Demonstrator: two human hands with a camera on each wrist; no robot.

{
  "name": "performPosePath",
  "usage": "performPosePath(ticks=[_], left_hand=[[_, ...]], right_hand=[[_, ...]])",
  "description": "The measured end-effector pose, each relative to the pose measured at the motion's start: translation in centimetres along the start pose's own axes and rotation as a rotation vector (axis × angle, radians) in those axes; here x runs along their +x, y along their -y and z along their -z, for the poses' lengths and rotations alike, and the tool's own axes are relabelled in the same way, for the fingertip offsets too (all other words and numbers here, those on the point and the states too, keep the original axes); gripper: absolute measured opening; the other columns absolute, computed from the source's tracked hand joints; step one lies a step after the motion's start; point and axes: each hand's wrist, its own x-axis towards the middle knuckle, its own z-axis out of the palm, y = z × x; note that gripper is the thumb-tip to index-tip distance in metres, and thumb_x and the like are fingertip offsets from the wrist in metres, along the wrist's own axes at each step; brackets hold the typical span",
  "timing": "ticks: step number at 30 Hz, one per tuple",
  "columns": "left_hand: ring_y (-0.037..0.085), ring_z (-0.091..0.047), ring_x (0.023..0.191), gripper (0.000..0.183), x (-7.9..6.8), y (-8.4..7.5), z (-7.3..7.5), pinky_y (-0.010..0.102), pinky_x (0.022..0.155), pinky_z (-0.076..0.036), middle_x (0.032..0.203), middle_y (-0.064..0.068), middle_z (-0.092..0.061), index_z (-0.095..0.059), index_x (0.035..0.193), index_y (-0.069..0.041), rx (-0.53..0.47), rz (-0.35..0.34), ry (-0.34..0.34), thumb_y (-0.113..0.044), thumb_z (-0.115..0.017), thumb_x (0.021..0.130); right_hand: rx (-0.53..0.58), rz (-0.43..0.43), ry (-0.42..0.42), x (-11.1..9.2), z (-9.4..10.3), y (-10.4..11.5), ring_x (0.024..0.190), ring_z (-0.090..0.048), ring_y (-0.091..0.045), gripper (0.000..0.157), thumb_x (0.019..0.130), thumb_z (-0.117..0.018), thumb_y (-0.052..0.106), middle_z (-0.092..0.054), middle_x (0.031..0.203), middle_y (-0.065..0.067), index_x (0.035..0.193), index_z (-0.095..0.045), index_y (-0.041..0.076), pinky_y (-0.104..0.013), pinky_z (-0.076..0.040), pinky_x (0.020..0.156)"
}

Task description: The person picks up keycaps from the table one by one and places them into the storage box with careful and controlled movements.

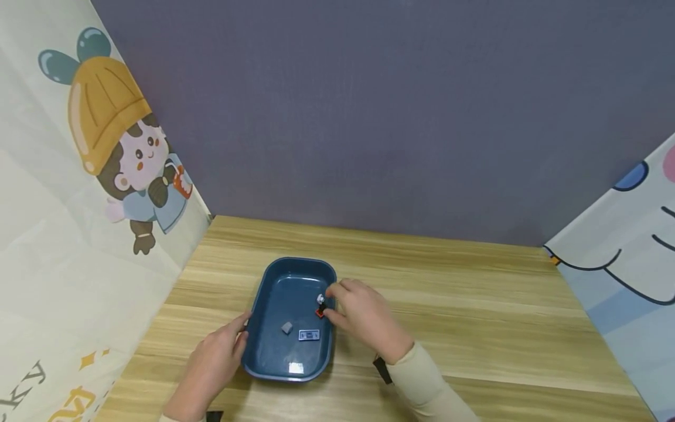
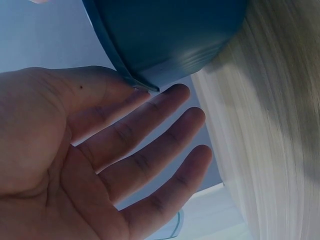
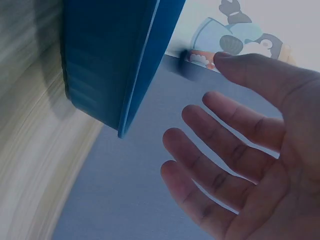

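Where fingers (image 3: 210,169) spread, figure (image 3: 184,65) blurred, tray (image 3: 100,60) cropped

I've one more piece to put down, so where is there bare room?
Widest: the table between the right hand and the right printed panel. Also free: the strip between tray and grey wall, and the tray floor beyond the grey piece. Crowded: the tray's right side, with right hand, red-black piece and tile; the left hand touches its left rim.

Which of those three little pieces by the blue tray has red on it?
The small figure, nearest the right hand: it has a red end, black middle and pale end. The grey piece and the flat blue-grey tile show no red.
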Motion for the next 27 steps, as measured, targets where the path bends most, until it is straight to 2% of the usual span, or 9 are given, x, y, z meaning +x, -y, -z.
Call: performPosePath(ticks=[7,12,18,22,27], left_hand=[[0.039,-0.069,0.096,0.038,0.0,0.1,-0.1,0.056,0.076,-0.055,0.113,0.018,-0.071,-0.061,0.133,-0.002,-0.007,-0.006,-0.007,-0.004,-0.064,0.095],[0.039,-0.069,0.096,0.038,-0.1,0.1,0.0,0.057,0.077,-0.055,0.113,0.019,-0.070,-0.061,0.133,-0.002,-0.007,0.002,-0.001,-0.005,-0.064,0.095],[0.040,-0.069,0.097,0.038,0.0,0.1,0.0,0.057,0.077,-0.055,0.115,0.020,-0.070,-0.061,0.134,-0.002,-0.007,0.006,0.008,-0.005,-0.063,0.096],[0.039,-0.069,0.098,0.038,0.0,0.1,-0.1,0.056,0.078,-0.055,0.115,0.020,-0.070,-0.061,0.134,-0.001,-0.009,0.003,0.008,-0.005,-0.063,0.096],[0.039,-0.069,0.098,0.038,0.0,0.2,-0.1,0.055,0.080,-0.055,0.113,0.020,-0.070,-0.061,0.133,0.001,-0.011,-0.004,-0.001,-0.003,-0.064,0.095]], right_hand=[[0.033,-0.011,-0.051,-1.3,0.1,-0.7,0.093,-0.064,-0.016,0.025,0.088,-0.079,0.028,-0.067,0.100,0.002,0.107,-0.071,0.014,-0.035,-0.057,0.079],[0.043,-0.030,-0.082,-3.2,1.1,-1.6,0.092,-0.065,-0.016,0.027,0.085,-0.082,0.025,-0.067,0.098,0.003,0.107,-0.071,0.013,-0.035,-0.057,0.080],[0.018,-0.090,-0.073,-6.0,1.9,-2.7,0.088,-0.064,-0.015,0.027,0.085,-0.082,0.024,-0.067,0.098,0.003,0.107,-0.071,0.013,-0.033,-0.057,0.072],[-0.021,-0.113,-0.064,-8.1,1.4,-3.4,0.092,-0.063,-0.017,0.027,0.084,-0.083,0.024,-0.066,0.102,0.001,0.105,-0.071,0.013,-0.033,-0.057,0.074],[-0.076,-0.170,-0.034,-10.5,-0.3,-4.3,0.104,-0.060,-0.027,0.029,0.083,-0.084,0.028,-0.065,0.111,-0.006,0.102,-0.072,0.010,-0.041,-0.056,0.081]])
